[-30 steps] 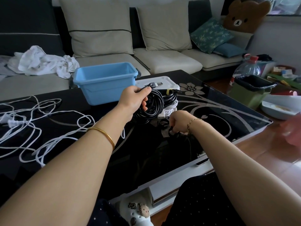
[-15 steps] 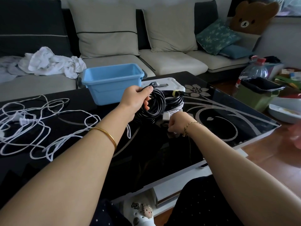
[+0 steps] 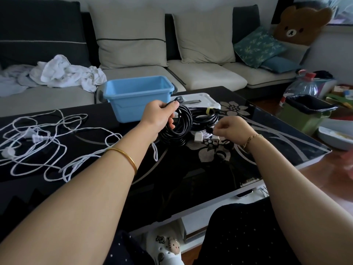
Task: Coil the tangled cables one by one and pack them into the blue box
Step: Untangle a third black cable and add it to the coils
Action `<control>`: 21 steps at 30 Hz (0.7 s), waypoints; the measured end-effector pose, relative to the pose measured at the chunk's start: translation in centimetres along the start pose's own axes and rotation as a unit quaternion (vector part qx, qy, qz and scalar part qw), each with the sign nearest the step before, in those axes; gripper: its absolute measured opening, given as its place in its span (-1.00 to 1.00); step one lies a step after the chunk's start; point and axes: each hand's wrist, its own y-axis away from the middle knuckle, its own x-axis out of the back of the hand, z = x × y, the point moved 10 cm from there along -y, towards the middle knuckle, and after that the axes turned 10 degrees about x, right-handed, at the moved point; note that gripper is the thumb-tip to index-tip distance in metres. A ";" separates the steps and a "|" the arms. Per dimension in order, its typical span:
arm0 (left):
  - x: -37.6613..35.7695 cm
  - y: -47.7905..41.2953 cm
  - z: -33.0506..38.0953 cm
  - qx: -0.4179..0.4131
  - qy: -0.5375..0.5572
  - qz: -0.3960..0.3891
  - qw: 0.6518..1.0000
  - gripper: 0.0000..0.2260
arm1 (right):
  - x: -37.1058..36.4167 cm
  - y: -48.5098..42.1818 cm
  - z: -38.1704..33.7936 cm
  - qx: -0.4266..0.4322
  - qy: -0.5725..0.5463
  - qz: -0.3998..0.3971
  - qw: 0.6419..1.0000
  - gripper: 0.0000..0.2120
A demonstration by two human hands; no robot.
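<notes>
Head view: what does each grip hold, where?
Left grip holds the black coil at its top. Right grip pinches a dark cable end; whose, cannot tell.

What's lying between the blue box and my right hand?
Head view: between the blue box and the right hand sit two black coils, the held coil in the left hand and a yellow-tied coil.

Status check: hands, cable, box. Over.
Left hand grips black coil. Right hand pinches a cable end. Blue box behind coil, nothing blocking. White cable tangled at left.
</notes>
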 end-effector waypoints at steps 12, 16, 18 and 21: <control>2.8 0.6 -0.9 0.036 -0.011 -0.003 0.999 -0.74 | 1.4 -1.0 -9.4 0.103 -0.209 0.099 0.967 -0.93; 4.5 0.7 -1.2 0.049 -0.009 -0.001 0.999 -0.75 | -0.7 -1.5 -11.4 0.099 -0.212 0.056 0.971 -0.91; 5.7 0.7 -1.5 0.053 -0.006 0.002 0.999 -0.76 | -2.6 -1.5 -13.6 0.130 -0.196 0.001 0.972 -0.89; 7.8 0.9 -1.7 0.053 -0.021 0.020 0.998 -0.75 | -5.7 -2.1 -17.2 0.193 -0.113 -0.068 0.972 -0.90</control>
